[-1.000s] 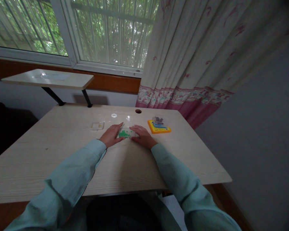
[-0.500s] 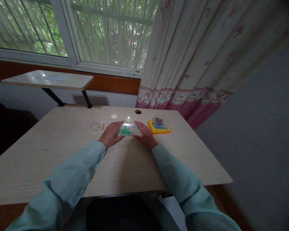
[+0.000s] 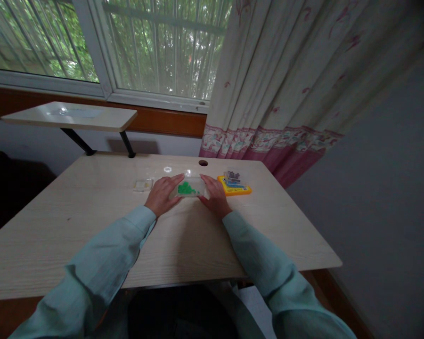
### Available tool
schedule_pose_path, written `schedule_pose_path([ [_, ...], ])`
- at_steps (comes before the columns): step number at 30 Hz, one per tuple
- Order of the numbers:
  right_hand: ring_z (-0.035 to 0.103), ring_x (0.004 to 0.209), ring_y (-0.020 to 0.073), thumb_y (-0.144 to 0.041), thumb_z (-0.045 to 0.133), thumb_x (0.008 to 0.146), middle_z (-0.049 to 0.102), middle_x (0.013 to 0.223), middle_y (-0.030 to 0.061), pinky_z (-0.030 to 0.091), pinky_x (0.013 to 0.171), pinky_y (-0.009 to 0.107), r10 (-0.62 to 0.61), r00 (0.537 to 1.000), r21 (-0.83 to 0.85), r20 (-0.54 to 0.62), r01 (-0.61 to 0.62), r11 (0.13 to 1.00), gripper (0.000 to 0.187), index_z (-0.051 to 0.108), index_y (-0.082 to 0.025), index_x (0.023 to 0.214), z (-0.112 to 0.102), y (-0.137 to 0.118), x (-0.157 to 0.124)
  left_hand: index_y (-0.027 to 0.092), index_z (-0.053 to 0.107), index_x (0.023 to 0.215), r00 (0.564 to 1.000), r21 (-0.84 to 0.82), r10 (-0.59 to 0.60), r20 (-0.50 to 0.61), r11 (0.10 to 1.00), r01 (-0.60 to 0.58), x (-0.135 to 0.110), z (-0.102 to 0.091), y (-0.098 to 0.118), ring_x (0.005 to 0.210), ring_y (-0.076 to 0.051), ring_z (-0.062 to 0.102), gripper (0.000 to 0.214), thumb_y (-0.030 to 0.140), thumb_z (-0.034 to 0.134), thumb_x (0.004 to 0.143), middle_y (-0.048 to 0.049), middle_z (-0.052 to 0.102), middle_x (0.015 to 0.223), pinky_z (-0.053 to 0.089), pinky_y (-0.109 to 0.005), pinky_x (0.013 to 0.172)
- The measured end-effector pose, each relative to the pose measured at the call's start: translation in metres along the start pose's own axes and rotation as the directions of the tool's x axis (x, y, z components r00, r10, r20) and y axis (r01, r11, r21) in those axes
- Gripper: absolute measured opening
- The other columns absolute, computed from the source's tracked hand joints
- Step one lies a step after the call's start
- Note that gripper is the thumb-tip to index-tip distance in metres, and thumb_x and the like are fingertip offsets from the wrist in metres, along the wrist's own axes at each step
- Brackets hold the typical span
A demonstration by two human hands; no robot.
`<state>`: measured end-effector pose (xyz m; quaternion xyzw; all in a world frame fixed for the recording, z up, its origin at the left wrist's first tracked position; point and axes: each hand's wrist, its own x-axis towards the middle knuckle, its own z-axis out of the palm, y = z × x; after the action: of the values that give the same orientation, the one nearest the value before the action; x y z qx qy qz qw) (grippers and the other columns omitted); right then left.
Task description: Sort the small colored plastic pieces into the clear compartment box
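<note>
A little farther from the body than in the earlier frame, and level with both hands: the flat rectangular box of clear plastic (image 3: 202, 185), with small bright-green pieces (image 3: 185, 188) inside, mostly heaped toward its left end. Lying directly between the bare left hand (image 3: 161, 195) and the bare right hand (image 3: 217, 195), long axis from side to side; neither hand nearer, one at each short end. Gripped by both, each thumb at the near edge, fingers toward the far edge. Forearms in pale blue-green cloth sleeves (image 3: 123, 240), stretched forward and converging. Impossible to tell whether resting on the pale wood-grain table (image 3: 144, 259) or slightly lifted. Just left of the left hand, a small flat clear-plastic case (image 3: 143, 185). Just beside the right hand, a yellow flat rectangular box (image 3: 240, 192), with a clear container of dark pieces (image 3: 234, 175) on top.
</note>
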<state>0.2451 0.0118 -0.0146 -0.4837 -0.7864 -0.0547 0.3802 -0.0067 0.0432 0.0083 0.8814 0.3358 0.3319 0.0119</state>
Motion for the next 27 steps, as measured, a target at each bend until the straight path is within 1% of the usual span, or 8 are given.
schedule_pose_path([
  [3, 0.046, 0.128, 0.0289, -0.039, 0.059, 0.084, 0.049, 0.141, 0.0106, 0.035, 0.108, 0.048, 0.002, 1.0, 0.007, -0.002, -0.002, 1.0, 0.066, 0.037, -0.023, 0.144, -0.001, 0.0, 0.0, 0.025, 0.036, 0.144, 1.0, 0.018, 0.007, 0.008, 1.0, -0.007, -0.001, -0.001, 0.001, 0.119, -0.026, 0.053, 0.061, 0.04, 0.056, 0.088, -0.0064, 0.049, 0.144, 0.038, -0.045, 0.105],
  [6, 0.05, 0.124, 0.0294, -0.043, 0.063, 0.081, 0.053, 0.137, 0.0119, 0.037, 0.106, 0.047, 0.013, 1.0, 0.049, 0.008, -0.013, 0.999, 0.066, 0.042, -0.021, 0.14, -0.001, 0.001, 0.001, 0.024, 0.033, 0.146, 0.998, 0.003, 0.059, -0.002, 0.998, -0.059, 0.0, -0.001, 0.001, 0.125, -0.025, 0.049, 0.062, 0.04, 0.055, 0.089, -0.0063, 0.045, 0.147, 0.037, -0.043, 0.108],
  [8, 0.055, 0.116, 0.0299, -0.048, 0.068, 0.076, 0.057, 0.131, 0.0129, 0.042, 0.101, 0.047, 0.065, 0.998, 0.094, 0.013, -0.066, 0.993, 0.069, 0.047, -0.019, 0.136, 0.0, 0.001, 0.002, 0.023, 0.03, 0.147, 0.997, -0.013, 0.07, -0.029, 0.997, -0.071, 0.0, -0.001, 0.001, 0.13, -0.024, 0.044, 0.062, 0.039, 0.052, 0.091, -0.0076, 0.042, 0.149, 0.036, -0.043, 0.11],
  [12, 0.062, 0.099, 0.0286, -0.055, 0.074, 0.068, 0.062, 0.121, 0.0122, 0.049, 0.092, 0.046, 0.213, 0.977, 0.186, -0.006, -0.208, 0.96, 0.073, 0.052, -0.02, 0.129, 0.0, 0.002, 0.003, 0.021, 0.028, 0.147, 0.996, -0.025, 0.023, -0.085, 0.999, -0.025, 0.0, 0.0, 0.0, 0.134, -0.024, 0.041, 0.06, 0.035, 0.048, 0.092, -0.0097, 0.041, 0.148, 0.035, -0.045, 0.112],
  [16, 0.063, 0.097, 0.0283, -0.057, 0.076, 0.065, 0.064, 0.117, 0.0103, 0.051, 0.089, 0.046, 0.259, 0.965, 0.223, -0.029, -0.246, 0.943, 0.072, 0.054, -0.023, 0.124, 0.0, 0.004, 0.002, 0.021, 0.027, 0.147, 0.995, -0.029, -0.02, -0.093, 0.999, 0.017, -0.001, 0.003, -0.005, 0.133, -0.026, 0.041, 0.059, 0.031, 0.046, 0.092, -0.0107, 0.043, 0.146, 0.035, -0.048, 0.111],
  [20, 0.063, 0.098, 0.0292, -0.058, 0.075, 0.066, 0.064, 0.115, 0.0098, 0.05, 0.089, 0.047, 0.274, 0.961, 0.207, -0.038, -0.261, 0.943, 0.07, 0.054, -0.024, 0.122, 0.0, 0.003, 0.001, 0.022, 0.027, 0.147, 0.996, -0.037, -0.023, -0.086, 0.999, 0.02, -0.003, 0.006, -0.007, 0.132, -0.026, 0.042, 0.059, 0.03, 0.045, 0.092, -0.0105, 0.044, 0.144, 0.035, -0.048, 0.111],
  [23, 0.061, 0.1, 0.0298, -0.056, 0.076, 0.066, 0.064, 0.116, 0.0114, 0.048, 0.093, 0.047, 0.263, 0.963, 0.161, -0.062, -0.251, 0.955, 0.072, 0.053, -0.022, 0.125, -0.002, 0.002, 0.002, 0.022, 0.028, 0.147, 0.996, -0.043, -0.021, -0.084, 0.999, 0.018, -0.003, 0.007, -0.007, 0.131, -0.026, 0.042, 0.058, 0.029, 0.045, 0.092, -0.0102, 0.045, 0.143, 0.034, -0.048, 0.112],
  [27, 0.053, 0.114, 0.0312, -0.048, 0.07, 0.075, 0.059, 0.126, 0.0127, 0.038, 0.103, 0.05, 0.203, 0.969, 0.051, -0.144, -0.198, 0.979, 0.068, 0.049, -0.021, 0.134, -0.011, 0.003, 0.006, 0.021, 0.03, 0.146, 0.996, -0.044, -0.028, -0.08, 0.999, 0.024, -0.003, 0.006, -0.007, 0.13, -0.027, 0.043, 0.057, 0.029, 0.045, 0.092, -0.0109, 0.046, 0.142, 0.035, -0.049, 0.11],
])
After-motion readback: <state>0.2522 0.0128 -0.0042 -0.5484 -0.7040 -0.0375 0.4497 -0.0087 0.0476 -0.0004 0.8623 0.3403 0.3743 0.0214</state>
